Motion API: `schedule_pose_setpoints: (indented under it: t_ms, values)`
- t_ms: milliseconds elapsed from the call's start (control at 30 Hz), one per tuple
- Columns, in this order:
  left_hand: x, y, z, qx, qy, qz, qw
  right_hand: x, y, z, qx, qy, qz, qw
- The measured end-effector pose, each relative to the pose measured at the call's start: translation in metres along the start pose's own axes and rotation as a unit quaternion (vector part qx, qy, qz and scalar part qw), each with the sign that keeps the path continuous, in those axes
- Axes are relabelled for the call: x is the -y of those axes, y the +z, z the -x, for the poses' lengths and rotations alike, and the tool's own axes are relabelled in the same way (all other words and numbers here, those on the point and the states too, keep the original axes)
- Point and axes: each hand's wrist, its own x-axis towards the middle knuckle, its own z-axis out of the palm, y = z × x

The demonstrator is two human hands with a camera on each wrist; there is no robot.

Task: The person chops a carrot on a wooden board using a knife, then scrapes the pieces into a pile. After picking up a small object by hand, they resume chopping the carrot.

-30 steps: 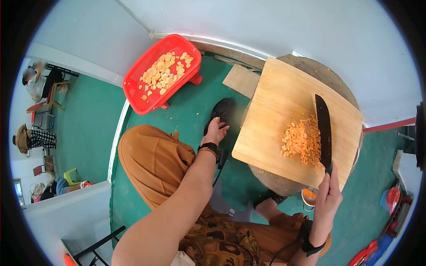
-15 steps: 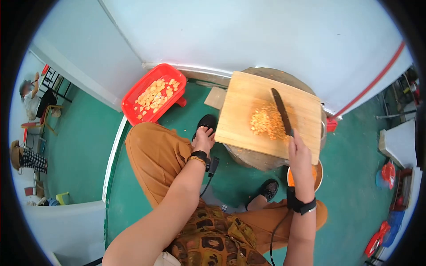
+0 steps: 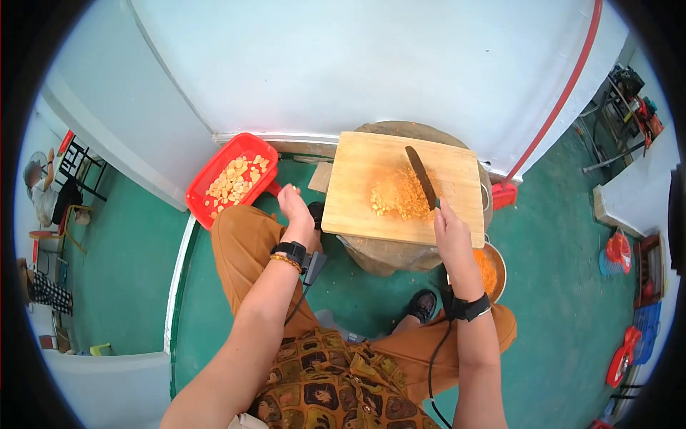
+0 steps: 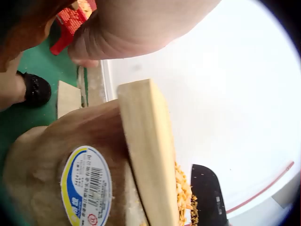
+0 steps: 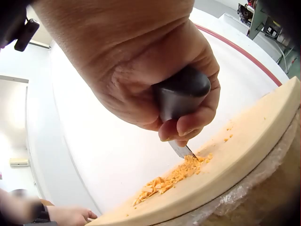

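Note:
My right hand (image 3: 451,227) grips the black handle of a kitchen knife (image 3: 421,176) with curled fingers. The blade stands at a slant over finely chopped carrot (image 3: 391,196) on a wooden cutting board (image 3: 350,161). In the right wrist view the blade's lower end (image 5: 183,149) meets the chopped bits. Off the board's left side, my left hand (image 3: 296,209) hangs in the air with loosely bent fingers, between the board and a red plastic basket (image 3: 196,194) of carrot slices (image 3: 232,184). From the left wrist, the board's thick edge (image 4: 146,141) shows close by.
The board rests on a round wooden block (image 3: 379,259) with a label (image 4: 87,188). A bowl (image 3: 502,264) of orange bits stands on the green floor to the right of the block. A wall (image 3: 357,64) runs behind. Other people (image 3: 50,189) are in the room at far left.
The head view has tilted up and shifted. My left hand has risen from over the shoe toward the red basket. The knife has turned, its tip now leaning left over the chopped carrot.

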Motion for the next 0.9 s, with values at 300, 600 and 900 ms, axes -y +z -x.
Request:
schedule_pose_setpoints:
  t_ms: [300,600,900]
  values:
    - [-0.006,0.042,0.061,0.264,0.289,-0.047,0.919,0.008,0.005,0.009,0.033,-0.013,0.024,0.999]
    - [-0.01,0.04,0.096,0.268,0.453,-0.411,0.745,0.012,0.009,0.009,0.048,0.002,0.008,0.999]
    - [-0.012,0.039,0.101,0.252,0.477,-0.411,0.735,0.017,0.012,0.005,0.068,-0.005,0.022,0.997]
